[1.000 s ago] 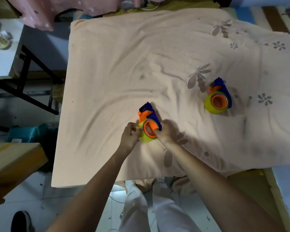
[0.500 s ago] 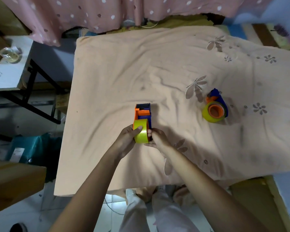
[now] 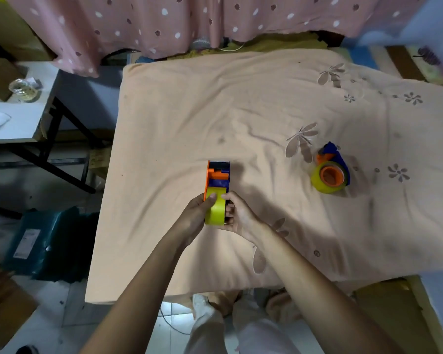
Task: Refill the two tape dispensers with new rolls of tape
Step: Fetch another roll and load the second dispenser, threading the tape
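An orange and blue tape dispenser [image 3: 218,175] with a yellow tape roll [image 3: 215,208] in it stands on edge near the middle of the peach cloth. My left hand [image 3: 193,217] grips its left side with the thumb on the roll. My right hand [image 3: 238,213] holds its right side, fingers against the roll. A second orange and blue dispenser [image 3: 330,172] with a yellow roll lies on its side to the right, apart from both hands.
The peach flowered cloth [image 3: 241,111] covers the table. A pink dotted curtain [image 3: 164,24] hangs at the back. A small white table [image 3: 16,118] with a glass stands at the left. Green packages [image 3: 44,241] and a cardboard box [image 3: 3,307] lie on the floor.
The dispenser in my hands has been turned from lying on its side to standing on edge with the roll facing up. The view has shifted a little towards me.
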`<state>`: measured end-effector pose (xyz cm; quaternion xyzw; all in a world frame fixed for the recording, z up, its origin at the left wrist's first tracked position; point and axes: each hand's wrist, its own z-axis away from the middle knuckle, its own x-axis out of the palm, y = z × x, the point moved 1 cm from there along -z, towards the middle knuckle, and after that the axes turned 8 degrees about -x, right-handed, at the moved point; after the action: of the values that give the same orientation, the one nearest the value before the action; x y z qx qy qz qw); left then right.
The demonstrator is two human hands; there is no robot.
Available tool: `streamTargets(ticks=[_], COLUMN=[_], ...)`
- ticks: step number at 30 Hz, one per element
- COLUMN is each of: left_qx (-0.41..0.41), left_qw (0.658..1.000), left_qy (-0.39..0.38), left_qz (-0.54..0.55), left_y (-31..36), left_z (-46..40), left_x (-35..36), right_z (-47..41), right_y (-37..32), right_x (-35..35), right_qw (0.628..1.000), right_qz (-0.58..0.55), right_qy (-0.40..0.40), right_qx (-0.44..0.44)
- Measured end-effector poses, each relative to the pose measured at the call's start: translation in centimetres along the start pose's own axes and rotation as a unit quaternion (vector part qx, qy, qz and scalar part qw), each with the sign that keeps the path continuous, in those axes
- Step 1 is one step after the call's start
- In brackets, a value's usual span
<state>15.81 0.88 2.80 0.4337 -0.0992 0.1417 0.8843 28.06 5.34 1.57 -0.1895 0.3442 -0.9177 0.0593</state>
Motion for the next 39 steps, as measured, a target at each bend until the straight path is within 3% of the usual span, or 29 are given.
streamTargets(ticks=[7, 13, 18, 28, 31, 36, 39], left_qx=[0.006, -0.001, 0.000, -0.018, -0.030, -0.039, -0.037], left_qw=[0.998, 1.000, 1.000, 0.994, 0.995, 0.997, 0.997], left_qy=[-0.060, -0.007, -0.023, -0.104, -0.069, 0.056, 0.066], left_qz=[0.006, 0.000, 0.005, 0.039, 0.065, -0.023, -0.020], left_y=[-0.4, -0.3, -0.8, -0.8, -0.4, -0.3, -0.1], left_z=[0.4, 0.8, 1.4, 2.1, 1.8, 1.4, 1.4], left_x=[0.5, 1.4, 1.4, 1.7, 2.3, 3.0, 2.7], right_z=[0.9, 1.5, 1.7, 2.5, 3.0, 3.1, 2.9], right_y=[-0.8, -0.6, -0.5, -2.1, -1.9, -0.9, -0.4], right_x=[0.3, 0.2, 0.2, 0.6, 0.3, 0.6, 0.5], right_qw=[0.999, 0.998, 0.997, 0.997, 0.998, 0.995, 0.993], right_qz=[0.034, 0.045, 0.066, 0.063, 0.050, 0.043, 0.036], right_qy=[0.009, -0.018, -0.029, 0.038, 0.029, -0.003, -0.018], right_qx=[-0.009, -0.032, -0.035, -0.022, -0.038, -0.090, -0.115])
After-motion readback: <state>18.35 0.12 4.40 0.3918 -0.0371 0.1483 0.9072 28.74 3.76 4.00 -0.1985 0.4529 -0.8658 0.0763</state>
